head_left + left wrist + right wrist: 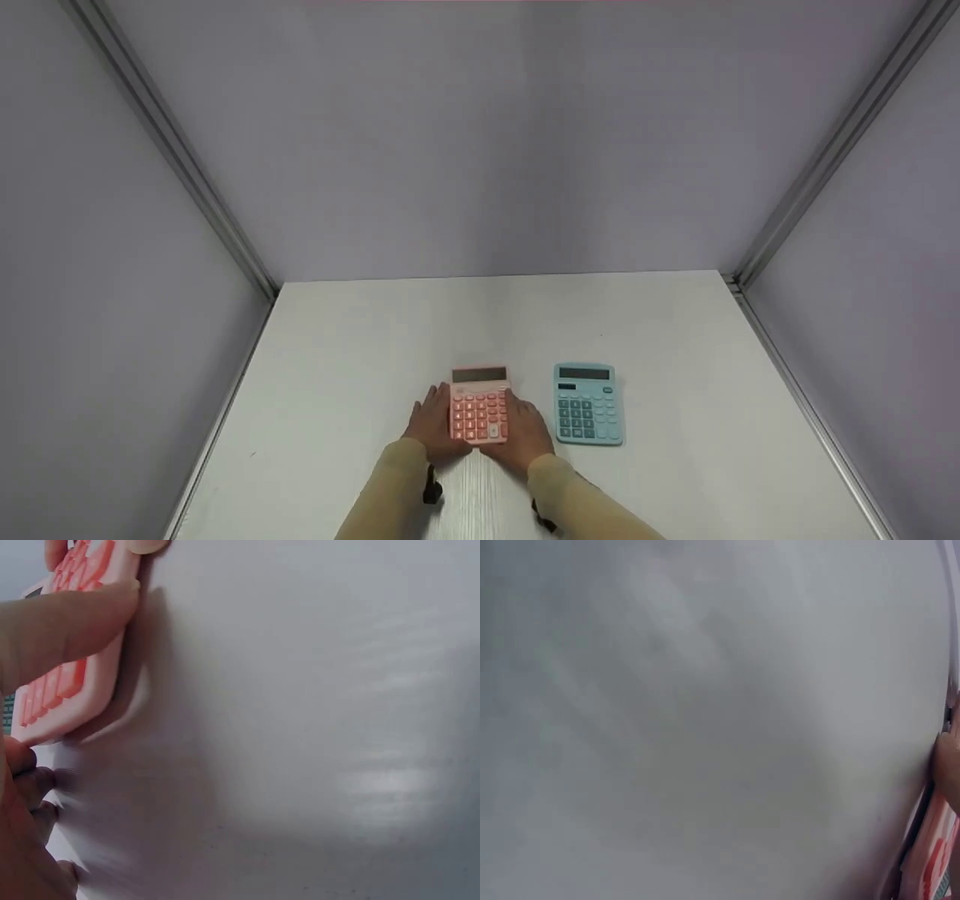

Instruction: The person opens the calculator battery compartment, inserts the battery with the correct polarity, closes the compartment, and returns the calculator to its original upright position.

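A pink calculator (479, 405) with coral keys lies on the white table between the two hands, its display at the far end. My left hand (436, 426) grips its left side; in the left wrist view the thumb (82, 619) reaches across the near edge while the other fingertips rest by the tabletop. From the opposite side my right hand (525, 435) holds it, thumb at the near edge. Only a bit of that thumb (946, 769) and the pink calculator (930, 855) shows in the right wrist view. Just right of the right hand lies a blue calculator (589, 405).
The white table (337, 360) is bounded by grey panels at the back (390, 150), left and right. Metal rails (225, 217) run along the corners and the table's side edges.
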The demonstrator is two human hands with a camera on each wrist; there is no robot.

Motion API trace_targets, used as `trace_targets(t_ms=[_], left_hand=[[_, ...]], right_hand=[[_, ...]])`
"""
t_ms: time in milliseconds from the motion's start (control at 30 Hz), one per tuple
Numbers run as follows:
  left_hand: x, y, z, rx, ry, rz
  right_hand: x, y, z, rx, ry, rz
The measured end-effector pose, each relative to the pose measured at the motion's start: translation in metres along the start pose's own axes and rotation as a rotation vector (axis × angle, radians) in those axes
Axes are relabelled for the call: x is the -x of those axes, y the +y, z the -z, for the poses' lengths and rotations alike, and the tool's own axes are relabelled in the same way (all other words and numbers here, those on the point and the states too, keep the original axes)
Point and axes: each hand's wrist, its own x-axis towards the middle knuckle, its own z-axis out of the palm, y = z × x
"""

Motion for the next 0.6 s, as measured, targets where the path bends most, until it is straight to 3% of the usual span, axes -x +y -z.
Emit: trace_targets(t_ms=[333, 500, 600], left_hand=[[0.004, -0.006, -0.007, -0.026, 0.041, 0.020], [0.015, 0.003, -0.003, -0.023, 0.056, 0.028], [0.021, 0.008, 0.003, -0.066, 0.085, 0.013]], right_hand=[[0.000, 0.003, -0.004, -0.017, -0.006, -0.018], [0.003, 0.009, -0.003, -0.065, -0.021, -0.013], [0.007, 0.011, 0.005, -0.123, -0.039, -0.041]])
